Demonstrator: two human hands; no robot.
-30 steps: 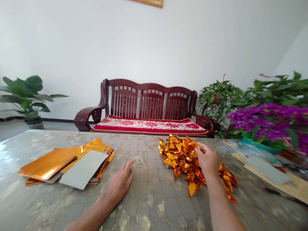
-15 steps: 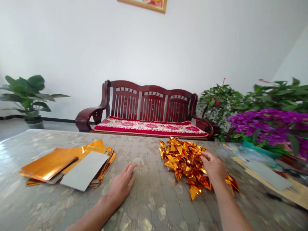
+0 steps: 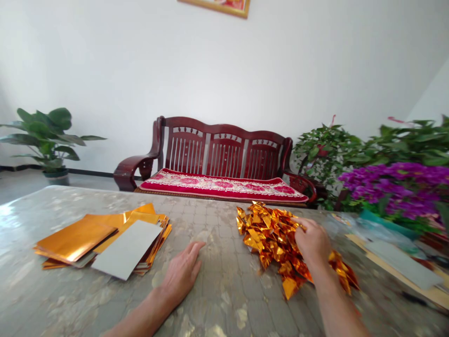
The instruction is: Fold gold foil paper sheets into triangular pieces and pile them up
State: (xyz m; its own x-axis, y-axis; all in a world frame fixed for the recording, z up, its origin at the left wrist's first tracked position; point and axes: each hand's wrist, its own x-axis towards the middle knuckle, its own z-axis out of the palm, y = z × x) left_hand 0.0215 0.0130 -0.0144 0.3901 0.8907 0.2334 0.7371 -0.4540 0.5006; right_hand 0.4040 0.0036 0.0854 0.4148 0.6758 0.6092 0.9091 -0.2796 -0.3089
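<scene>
My left hand (image 3: pixel 183 271) rests palm down on the patterned tabletop (image 3: pixel 217 281), open, its fingers stretched out and nothing in it. To its left lies a loose stack of gold foil paper sheets (image 3: pixel 75 238), with a pale sheet (image 3: pixel 128 250) face up on its near side. My right hand (image 3: pixel 313 241) is at the right side of a heap of folded gold foil pieces (image 3: pixel 271 229). Its fingers are bent around a small foil piece (image 3: pixel 302 228) at the heap's edge; the thumb is mostly hidden. More folded pieces (image 3: pixel 343 271) lie right of my right wrist.
At the table's right side are flat boards (image 3: pixel 403 264), clear plastic wrapping (image 3: pixel 372 229), a dark pen-like object (image 3: pixel 414 298) and purple flowers (image 3: pixel 396 187). Behind the table stands a wooden bench (image 3: pixel 224 150) with a red cushion (image 3: pixel 224 183). A potted plant (image 3: pixel 52 135) stands at left.
The whole view has shifted slightly, so everything appears a little farther right. My right hand has stayed at the heap, its fingers slightly shifted; my left hand still lies on the table.
</scene>
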